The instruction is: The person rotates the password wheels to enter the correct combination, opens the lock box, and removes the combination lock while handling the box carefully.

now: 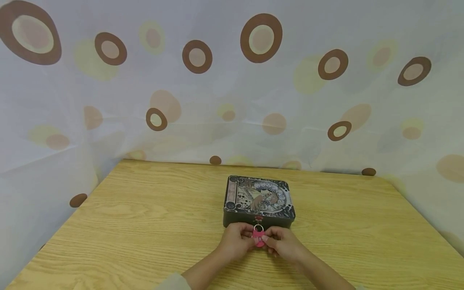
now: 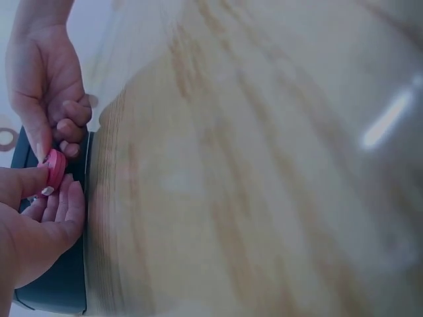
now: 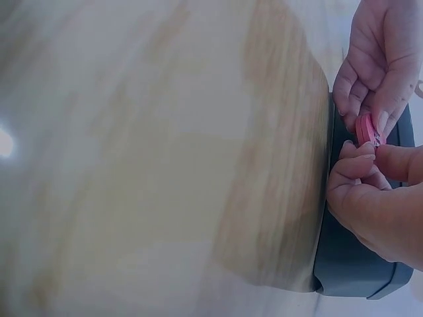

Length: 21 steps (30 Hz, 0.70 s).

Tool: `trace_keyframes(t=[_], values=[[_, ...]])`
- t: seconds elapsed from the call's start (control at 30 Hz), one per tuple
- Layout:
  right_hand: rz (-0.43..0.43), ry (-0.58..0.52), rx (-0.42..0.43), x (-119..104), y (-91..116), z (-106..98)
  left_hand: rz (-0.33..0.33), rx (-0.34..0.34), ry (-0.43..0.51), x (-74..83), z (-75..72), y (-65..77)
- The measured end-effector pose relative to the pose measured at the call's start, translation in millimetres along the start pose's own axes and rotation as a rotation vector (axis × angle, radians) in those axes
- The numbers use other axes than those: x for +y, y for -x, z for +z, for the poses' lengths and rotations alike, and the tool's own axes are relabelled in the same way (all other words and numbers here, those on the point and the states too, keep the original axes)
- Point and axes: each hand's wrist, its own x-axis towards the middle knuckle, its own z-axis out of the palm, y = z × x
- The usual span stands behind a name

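Note:
A small pink padlock [image 1: 258, 237] with a silver shackle is held in front of a dark tin box [image 1: 259, 201] with an ornate printed lid. My left hand [image 1: 235, 243] pinches the padlock from the left, thumb on its front. From the other side my right hand [image 1: 284, 243] pinches it too, its thumb by the dials. The shackle stands at the red and metal clasp [image 1: 258, 218] on the box front; whether it passes through cannot be made out. Both wrist views show the pink padlock [image 2: 56, 168] between the fingertips, close to the box's dark side [image 3: 357, 264].
The box, its lid down, sits on a wood-grain table [image 1: 156, 213]. Behind and at both sides hangs a pale sheet [image 1: 203, 92] with brown and yellow circles, meeting the table's back edge.

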Motion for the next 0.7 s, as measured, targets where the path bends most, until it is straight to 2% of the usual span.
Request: trace_keyframes(t=[0.2, 0.47, 0.7], values=[[-0.019, -0.005, -0.002, -1.8, 0.6, -0.4, 0.027, 0.008, 0.004, 1.1, 0.4, 0.4], [-0.015, -0.01, -0.003, -1.8, 1.0, 0.2, 0.029, 0.01, -0.004, -0.2, 1.2, 0.3], [-0.016, -0.001, 0.004, -0.8, 0.5, 0.2, 0.064, 0.015, -0.016, -0.6, 2.0, 1.2]])
